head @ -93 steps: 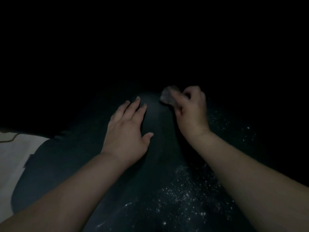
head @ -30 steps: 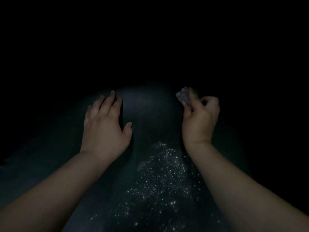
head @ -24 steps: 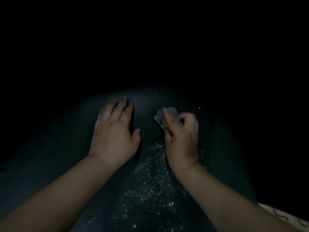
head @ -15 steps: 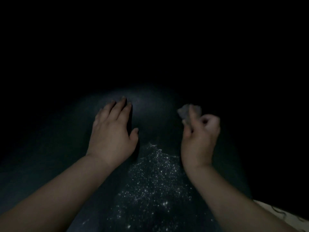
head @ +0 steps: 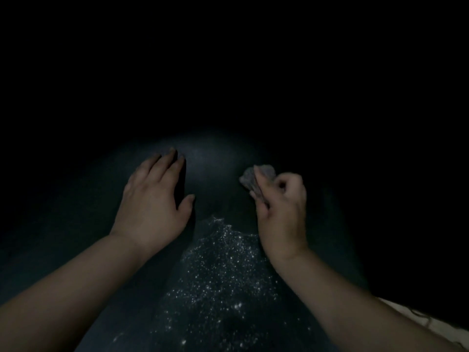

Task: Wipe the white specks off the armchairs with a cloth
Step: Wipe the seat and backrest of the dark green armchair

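Observation:
The scene is very dark. A dark, rounded armchair surface (head: 210,174) fills the middle of the view. A patch of white specks (head: 220,270) lies on it between my forearms, widening toward me. My left hand (head: 154,207) rests flat on the surface with straight fingers, left of the specks. My right hand (head: 281,212) grips a small crumpled grey cloth (head: 256,177) between thumb and curled fingers, just beyond the far right edge of the specks. Whether the cloth touches the surface is unclear.
A pale patterned floor or fabric (head: 436,329) shows at the lower right corner beside the chair. Everything beyond and around the armchair is black and cannot be made out.
My right hand swept the cloth left toward my left hand, then back right, and now sits slightly left of half a second ago. My left hand stayed flat in about the same place.

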The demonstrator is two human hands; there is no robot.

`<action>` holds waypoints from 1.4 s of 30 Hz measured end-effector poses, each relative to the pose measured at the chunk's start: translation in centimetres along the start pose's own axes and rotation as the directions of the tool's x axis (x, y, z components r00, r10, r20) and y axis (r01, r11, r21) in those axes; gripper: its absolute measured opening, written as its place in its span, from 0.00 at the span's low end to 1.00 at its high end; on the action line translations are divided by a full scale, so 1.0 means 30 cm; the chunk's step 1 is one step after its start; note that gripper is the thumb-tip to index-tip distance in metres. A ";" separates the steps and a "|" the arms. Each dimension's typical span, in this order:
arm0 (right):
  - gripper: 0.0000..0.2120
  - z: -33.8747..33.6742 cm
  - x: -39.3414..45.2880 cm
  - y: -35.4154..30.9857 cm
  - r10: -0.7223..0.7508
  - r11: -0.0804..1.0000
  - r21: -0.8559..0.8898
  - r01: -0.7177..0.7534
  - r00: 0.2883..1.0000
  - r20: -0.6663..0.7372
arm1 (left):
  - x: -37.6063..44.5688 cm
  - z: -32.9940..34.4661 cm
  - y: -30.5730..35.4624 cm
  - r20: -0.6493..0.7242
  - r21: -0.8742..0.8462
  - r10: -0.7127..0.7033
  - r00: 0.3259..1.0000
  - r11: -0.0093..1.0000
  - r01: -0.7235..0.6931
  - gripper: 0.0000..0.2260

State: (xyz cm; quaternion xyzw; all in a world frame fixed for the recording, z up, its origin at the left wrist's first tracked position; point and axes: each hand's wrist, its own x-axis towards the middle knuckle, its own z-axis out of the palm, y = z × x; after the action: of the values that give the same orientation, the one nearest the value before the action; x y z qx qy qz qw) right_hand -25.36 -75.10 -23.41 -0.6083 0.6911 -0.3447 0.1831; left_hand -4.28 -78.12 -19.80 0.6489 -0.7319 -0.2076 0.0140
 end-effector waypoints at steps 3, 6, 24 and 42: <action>0.13 -0.017 0.106 0.035 0.220 0.975 0.021 -0.220 0.975 -0.032 | -0.004 0.000 -0.008 -0.002 -0.002 0.002 1.000 1.000 -0.002 0.31; 0.17 -0.035 0.074 0.037 0.317 0.944 -0.028 -0.329 0.926 -0.206 | -0.023 -0.005 -0.018 -0.006 -0.008 -0.019 1.000 1.000 0.019 0.30; 0.05 0.022 -0.017 -0.073 0.091 0.990 -0.112 -0.089 0.996 0.012 | -0.188 -0.012 -0.126 -0.012 -0.024 -0.081 0.997 0.996 0.080 0.28; 0.23 0.072 -0.267 -0.189 -0.315 0.926 -0.078 0.369 0.871 0.378 | -0.331 0.013 -0.196 -0.012 -0.051 -0.042 0.999 0.998 0.041 0.28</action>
State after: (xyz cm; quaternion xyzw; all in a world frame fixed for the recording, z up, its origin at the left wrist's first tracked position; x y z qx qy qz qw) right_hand -18.32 -68.03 -22.28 -0.7854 0.5508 -0.2028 0.1964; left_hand 2.71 -68.95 -19.57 0.6648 -0.7126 -0.2220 0.0311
